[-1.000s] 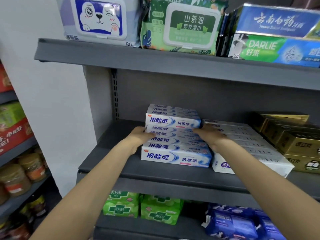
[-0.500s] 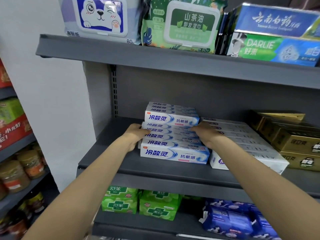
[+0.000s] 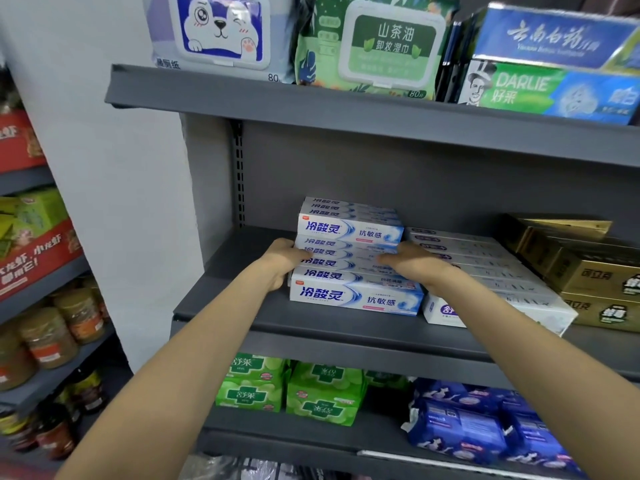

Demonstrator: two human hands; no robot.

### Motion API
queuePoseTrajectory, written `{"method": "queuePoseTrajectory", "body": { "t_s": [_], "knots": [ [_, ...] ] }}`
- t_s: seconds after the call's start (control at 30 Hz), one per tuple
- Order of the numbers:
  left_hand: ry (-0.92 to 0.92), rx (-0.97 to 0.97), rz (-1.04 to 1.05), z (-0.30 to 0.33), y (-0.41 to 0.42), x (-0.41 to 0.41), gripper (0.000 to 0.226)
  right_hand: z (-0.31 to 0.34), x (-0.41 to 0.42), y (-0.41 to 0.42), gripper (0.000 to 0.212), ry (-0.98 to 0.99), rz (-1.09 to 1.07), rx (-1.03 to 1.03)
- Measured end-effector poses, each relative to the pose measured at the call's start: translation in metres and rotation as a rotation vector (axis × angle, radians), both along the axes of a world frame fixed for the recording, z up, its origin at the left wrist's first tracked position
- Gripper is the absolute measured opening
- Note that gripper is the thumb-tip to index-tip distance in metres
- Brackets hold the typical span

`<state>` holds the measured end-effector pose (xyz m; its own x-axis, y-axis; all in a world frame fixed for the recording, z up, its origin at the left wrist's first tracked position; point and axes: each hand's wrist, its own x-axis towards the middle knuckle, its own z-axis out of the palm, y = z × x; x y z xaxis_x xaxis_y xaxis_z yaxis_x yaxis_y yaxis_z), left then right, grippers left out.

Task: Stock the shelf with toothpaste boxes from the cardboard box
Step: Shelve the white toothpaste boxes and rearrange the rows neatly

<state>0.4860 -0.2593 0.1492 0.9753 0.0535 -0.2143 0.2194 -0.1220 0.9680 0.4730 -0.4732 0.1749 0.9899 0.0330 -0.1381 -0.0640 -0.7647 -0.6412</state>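
A stack of white and blue toothpaste boxes [image 3: 353,292] lies on the grey middle shelf [image 3: 311,320], with a higher row behind the front box. My left hand [image 3: 282,259] grips the left ends of the middle boxes, fingers curled over their tops. My right hand [image 3: 410,261] holds the right side of the same boxes, fingers laid over their tops. The cardboard box is out of view.
White boxes [image 3: 491,271] lie directly right of the stack, gold boxes [image 3: 588,271] further right. The upper shelf [image 3: 346,105] holds wipes packs and toothpaste boxes. Green packs [image 3: 291,389] and blue packs [image 3: 485,420] fill the lower shelf. Jars [image 3: 48,334] stand on the left rack.
Both hands stay on the stack's middle boxes. The view has shifted a little; the stack looks pressed slightly further back on the shelf.
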Motion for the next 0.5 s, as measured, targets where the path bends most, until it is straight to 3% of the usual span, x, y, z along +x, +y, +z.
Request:
{"method": "queuePoseTrajectory", "body": {
  "t_s": [0.17,0.27,0.33,0.4,0.5],
  "knots": [
    [-0.012,0.035,-0.024,0.004,-0.001,-0.006,0.027,0.000,-0.005,0.001,0.044,0.001,0.015,0.017],
    [-0.162,0.120,-0.041,0.008,-0.004,-0.016,0.039,0.002,-0.014,0.004,0.039,-0.033,0.078,0.046],
    [-0.279,0.213,-0.180,0.009,-0.003,-0.023,0.040,0.004,-0.019,0.003,0.037,-0.043,0.178,0.054],
    [-0.328,0.396,-0.339,0.005,0.000,-0.027,0.066,0.004,-0.021,0.000,0.054,-0.011,0.275,0.003],
    [-0.359,0.681,-0.371,-0.007,0.004,-0.023,0.087,-0.003,-0.019,-0.005,0.108,0.015,0.248,-0.279]
  ]
}}
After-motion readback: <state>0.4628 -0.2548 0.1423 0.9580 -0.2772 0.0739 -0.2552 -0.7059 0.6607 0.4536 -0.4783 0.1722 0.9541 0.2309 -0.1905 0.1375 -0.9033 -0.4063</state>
